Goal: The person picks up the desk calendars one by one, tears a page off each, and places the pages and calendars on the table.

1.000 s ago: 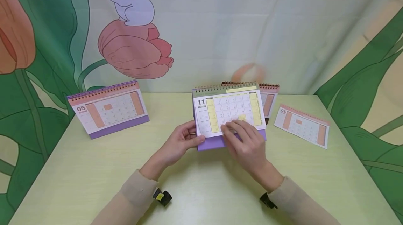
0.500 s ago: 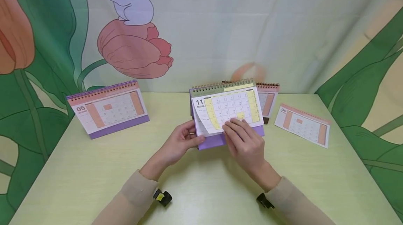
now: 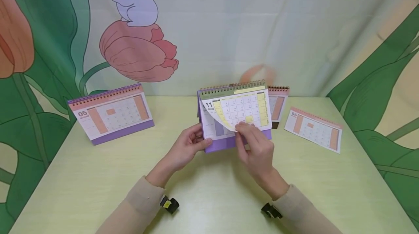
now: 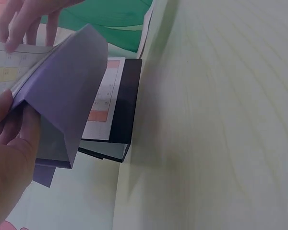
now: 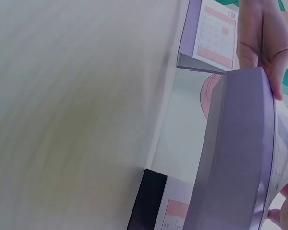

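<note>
Above the table (image 3: 212, 197), the purple calendar (image 3: 220, 145) hides from the head view most gripping fingers (image 4: 30, 125) of the left hand (image 3: 186, 148), which the left wrist view shows. The right hand (image 3: 258, 149) pinches a page (image 3: 240, 107).

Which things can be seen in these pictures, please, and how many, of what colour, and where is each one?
Table: 1, pale yellow-green, lower head view
Backdrop: 1, pale with green leaves and pink flowers, behind the table
Held calendar: 1, purple base, centre
Raised page: 1, white, yellow and green, on the held calendar
Left calendar: 1, pink and white, purple base, table's left
Rear calendar: 1, pink and white, dark base, partly hidden behind the held calendar
Loose sheet: 1, pink and white, table's right
Wrist devices: 2, mostly black, at the wrists
Sleeves: 2, beige, bottom of the head view
Left hand: 1, bare, gripping the held calendar's left side
Right hand: 1, bare, pinching the raised page
</note>
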The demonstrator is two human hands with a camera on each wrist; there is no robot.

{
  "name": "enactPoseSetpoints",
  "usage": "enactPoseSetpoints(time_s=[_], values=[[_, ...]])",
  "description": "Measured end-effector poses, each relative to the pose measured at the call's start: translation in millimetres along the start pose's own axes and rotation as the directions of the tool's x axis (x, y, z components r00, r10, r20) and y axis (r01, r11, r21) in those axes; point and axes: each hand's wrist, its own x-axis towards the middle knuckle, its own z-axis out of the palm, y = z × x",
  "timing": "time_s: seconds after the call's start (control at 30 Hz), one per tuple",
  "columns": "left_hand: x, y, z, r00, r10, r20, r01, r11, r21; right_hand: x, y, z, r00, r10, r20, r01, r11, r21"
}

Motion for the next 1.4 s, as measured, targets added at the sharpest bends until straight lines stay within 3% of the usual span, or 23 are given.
enactPoseSetpoints(time_s=[0.3, 0.6, 0.73, 0.87, 1.07, 1.4], values=[[-0.4, 0.2, -3.1, 0.999, 0.013, -0.034, -0.014, 1.000, -0.021, 5, -13, -1, 0.994, 0.108, 0.012, -0.109, 0.990, 0.087], [-0.2, 0.2, -4.2, 0.999, 0.015, -0.044, -0.015, 1.000, 0.011, 9, -19, -1, 0.976, 0.216, 0.021, -0.216, 0.960, 0.181], [-0.6, 0.0, -5.1, 0.996, 0.011, -0.083, -0.007, 0.999, 0.046, 11, -20, -2, 0.961, 0.274, 0.040, -0.275, 0.934, 0.229], [-0.1, -1.7, -5.2, 0.991, 0.005, -0.132, 0.007, 0.996, 0.085, 13, -21, -5, 0.927, 0.364, 0.093, -0.375, 0.885, 0.277], [1.3, -6.6, -3.3, 0.979, 0.010, -0.206, 0.016, 0.992, 0.125, 12, -19, -7, 0.864, 0.477, 0.162, -0.504, 0.821, 0.270], [3.5, -8.9, 0.3, 0.944, 0.015, -0.329, 0.061, 0.974, 0.217, 14, -17, -10, 0.735, 0.634, 0.240, -0.678, 0.671, 0.300]])
